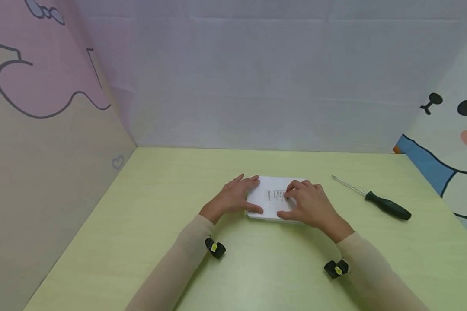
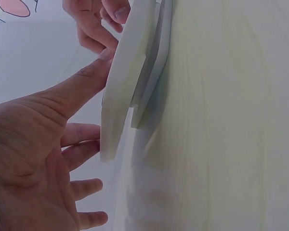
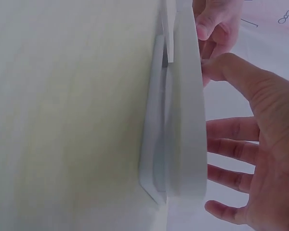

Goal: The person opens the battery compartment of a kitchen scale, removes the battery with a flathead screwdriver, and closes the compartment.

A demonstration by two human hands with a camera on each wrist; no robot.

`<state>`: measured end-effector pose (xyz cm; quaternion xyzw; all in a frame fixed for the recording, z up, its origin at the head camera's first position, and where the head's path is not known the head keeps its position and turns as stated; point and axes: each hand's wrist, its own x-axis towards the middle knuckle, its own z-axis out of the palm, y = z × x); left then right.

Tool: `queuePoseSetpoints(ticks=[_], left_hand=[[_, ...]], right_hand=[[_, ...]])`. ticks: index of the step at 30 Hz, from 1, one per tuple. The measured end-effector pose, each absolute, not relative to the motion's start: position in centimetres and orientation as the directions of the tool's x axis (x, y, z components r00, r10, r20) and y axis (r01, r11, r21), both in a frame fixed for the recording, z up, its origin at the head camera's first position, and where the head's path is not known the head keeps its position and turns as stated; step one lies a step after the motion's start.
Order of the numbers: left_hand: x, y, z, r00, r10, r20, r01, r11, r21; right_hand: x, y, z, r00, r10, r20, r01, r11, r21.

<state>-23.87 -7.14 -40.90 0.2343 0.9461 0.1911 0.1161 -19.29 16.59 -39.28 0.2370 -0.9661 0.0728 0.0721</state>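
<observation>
Your left hand [image 1: 233,196], fingers extended, touches the left end of the white device [image 1: 266,183], which lies on the table [image 1: 179,181] in front of you. Your right hand [image 1: 311,205], relaxed with fingers apart, touches its right part, beside the screwdriver [image 1: 388,206].

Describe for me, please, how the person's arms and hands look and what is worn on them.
The left sleeve and right sleeve are long, plain and pale beige, reaching near the wrists. A small, blocky black device with a yellow marking sits near the left wrist, and a similar one near the right. The left hand and right hand wear no gloves.
</observation>
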Motion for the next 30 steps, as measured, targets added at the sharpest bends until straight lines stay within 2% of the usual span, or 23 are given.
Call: queuePoseSetpoints(ticks=[12,30], left_hand=[[-23.6,-7.2,-40.5,-0.860,0.493,-0.134,0.395,0.808,0.437],[-23.5,-7.1,-40.5,-0.865,0.482,-0.141,0.386,0.818,0.427]], right_hand=[[-18.6,16.7,-40.5,-0.838,-0.456,0.300,-0.502,0.860,-0.094],[-18.7,17.0,-40.2,-0.830,-0.470,0.302,-0.520,0.847,-0.111]])
